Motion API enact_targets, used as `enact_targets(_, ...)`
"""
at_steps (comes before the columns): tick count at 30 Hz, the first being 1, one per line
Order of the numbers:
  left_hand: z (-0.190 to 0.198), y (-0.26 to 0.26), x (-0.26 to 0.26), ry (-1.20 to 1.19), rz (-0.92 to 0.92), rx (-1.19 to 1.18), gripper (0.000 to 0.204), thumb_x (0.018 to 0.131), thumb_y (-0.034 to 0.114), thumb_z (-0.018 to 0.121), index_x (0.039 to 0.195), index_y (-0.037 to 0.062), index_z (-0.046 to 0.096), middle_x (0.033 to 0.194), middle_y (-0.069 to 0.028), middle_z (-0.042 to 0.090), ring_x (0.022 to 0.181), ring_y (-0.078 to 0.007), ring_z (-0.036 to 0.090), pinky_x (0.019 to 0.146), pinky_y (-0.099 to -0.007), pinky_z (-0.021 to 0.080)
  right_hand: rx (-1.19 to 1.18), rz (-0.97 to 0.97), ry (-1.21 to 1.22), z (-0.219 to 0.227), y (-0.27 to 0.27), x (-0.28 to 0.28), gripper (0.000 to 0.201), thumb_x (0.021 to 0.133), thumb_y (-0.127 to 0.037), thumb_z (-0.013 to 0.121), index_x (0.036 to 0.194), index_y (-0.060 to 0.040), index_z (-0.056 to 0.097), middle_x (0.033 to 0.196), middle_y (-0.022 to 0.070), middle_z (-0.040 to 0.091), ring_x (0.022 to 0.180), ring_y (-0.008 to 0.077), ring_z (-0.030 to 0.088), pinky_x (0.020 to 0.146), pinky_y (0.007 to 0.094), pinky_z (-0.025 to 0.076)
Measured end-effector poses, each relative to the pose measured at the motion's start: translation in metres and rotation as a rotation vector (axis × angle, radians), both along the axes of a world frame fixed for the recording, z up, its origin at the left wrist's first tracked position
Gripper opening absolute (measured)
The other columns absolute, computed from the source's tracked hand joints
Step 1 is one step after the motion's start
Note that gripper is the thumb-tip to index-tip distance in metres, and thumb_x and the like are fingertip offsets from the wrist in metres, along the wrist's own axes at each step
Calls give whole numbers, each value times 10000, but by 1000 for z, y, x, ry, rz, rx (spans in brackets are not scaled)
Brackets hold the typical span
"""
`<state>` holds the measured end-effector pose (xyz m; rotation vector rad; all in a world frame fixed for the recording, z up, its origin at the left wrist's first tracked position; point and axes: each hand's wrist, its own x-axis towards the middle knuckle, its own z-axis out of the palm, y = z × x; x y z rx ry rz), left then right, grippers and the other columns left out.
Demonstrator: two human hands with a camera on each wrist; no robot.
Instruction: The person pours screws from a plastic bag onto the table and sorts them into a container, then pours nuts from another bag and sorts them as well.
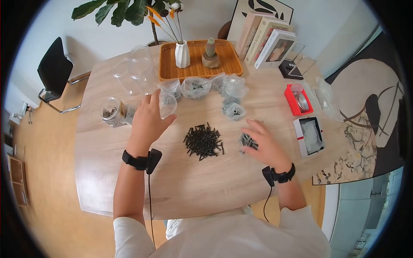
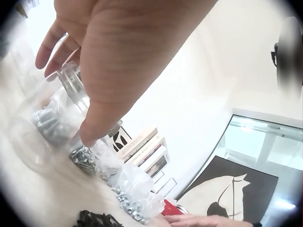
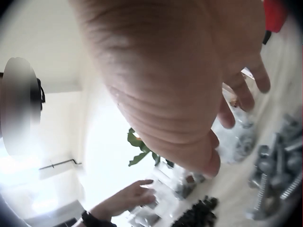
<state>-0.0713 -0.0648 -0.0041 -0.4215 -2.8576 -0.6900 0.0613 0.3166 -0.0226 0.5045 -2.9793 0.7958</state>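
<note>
My left hand (image 1: 148, 121) has its thumb spread from its fingers beside a clear jar (image 1: 168, 105). In the left wrist view, the hand's fingers (image 2: 56, 53) lie near the rim of a clear container (image 2: 72, 86); contact is unclear. My right hand (image 1: 267, 146) hovers with spread fingers over a small pile of grey bolts (image 1: 248, 141), partly covering it. The right wrist view shows these metal bolts (image 3: 279, 165) beside the hand (image 3: 180, 85), outside its fingers. Between both hands lies a heap of black screws (image 1: 203, 142).
Clear bags of hardware (image 1: 196, 87) line the front of a wicker tray (image 1: 236, 71) with a vase and cactus. A filled jar (image 1: 112, 112) and empty clear containers (image 1: 140, 64) stand left. A red bin (image 1: 292, 103), an open box (image 1: 302, 144) and books (image 1: 262, 38) are right.
</note>
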Motion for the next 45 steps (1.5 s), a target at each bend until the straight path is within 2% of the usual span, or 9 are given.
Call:
enact_targets(11, 6, -19, 44, -36, -72, 95, 1045, 815, 257, 927, 1670, 61, 359, 1486, -281, 580, 1348, -480, 597, 1113, -510, 523, 66, 108, 43, -39, -20, 24, 528, 965, -218, 786, 1447, -50, 649, 1698, 198, 422, 1563, 471, 354, 1277, 569, 342)
enact_targets(17, 5, -12, 85, 330, 28, 134, 929, 840, 222, 930, 1623, 73, 452, 1450, -260, 604, 1335, -437, 612, 1118, -498, 525, 157, 127, 103, -40, -30, 33, 520, 965, -216, 787, 1448, -81, 654, 1661, 144, 489, 1539, 442, 402, 1267, 565, 351)
enact_targets(20, -14, -6, 109, -108, -40, 319, 856, 855, 221, 924, 1585, 72, 503, 1501, -237, 570, 1367, -422, 586, 1129, -475, 519, 186, 147, 120, -37, -31, 36, 513, 967, -228, 785, 1445, -97, 654, 1642, 131, 513, 1524, 429, 426, 1260, 564, 356)
enact_targets(22, -23, 13, 116, -318, -319, 309, 847, 862, 271, 929, 1570, 60, 515, 1557, -214, 522, 1438, -425, 526, 1159, -478, 491, 190, 174, 138, -38, -31, 35, 511, 966, -237, 783, 1441, -104, 653, 1633, 132, 517, 1520, 427, 429, 1263, 565, 350)
enact_targets(25, -39, 43, 111, 54, -415, 135, 868, 911, 412, 880, 1600, 58, 488, 1634, -220, 459, 1542, -449, 414, 1247, -537, 389, 204, 207, 135, -35, -32, 32, 528, 966, -240, 781, 1458, -109, 640, 1633, 134, 514, 1523, 423, 427, 1267, 565, 340)
enact_targets(31, -59, 72, 75, -44, -427, -79, 1066, 904, 734, 732, 1684, 89, 397, 1769, -225, 299, 1658, -452, 221, 1329, -637, 176, 279, 233, 159, -38, -29, 18, 556, 964, -227, 775, 1488, -125, 621, 1654, 140, 487, 1547, 419, 406, 1276, 578, 323)
enact_targets(38, -73, 72, 58, -34, -490, -78, 1086, 905, 803, 679, 1693, 112, 392, 1743, -248, 345, 1648, -447, 259, 1332, -608, 194, 272, 286, 168, -31, -26, 8, 600, 944, -239, 791, 1506, -137, 606, 1653, 150, 485, 1555, 412, 405, 1287, 581, 310)
enact_targets(41, -77, 69, 58, -36, -495, 2, 1075, 934, 804, 643, 1681, 73, 393, 1715, -280, 375, 1632, -454, 291, 1338, -585, 197, 292, 225, 97, -16, -38, 1, 633, 971, -257, 778, 1541, -81, 566, 1674, 182, 460, 1565, 436, 399, 1293, 564, 314)
enact_targets(45, -88, 67, 54, -56, -495, 169, 917, 1056, 648, 575, 1651, -22, 383, 1684, -309, 401, 1613, -464, 319, 1337, -558, 215, -135, 224, 41, -27, -75, -26, 735, 1054, -349, 715, 1590, 74, 443, 1676, 304, 407, 1578, 506, 355, 1300, 550, 313)
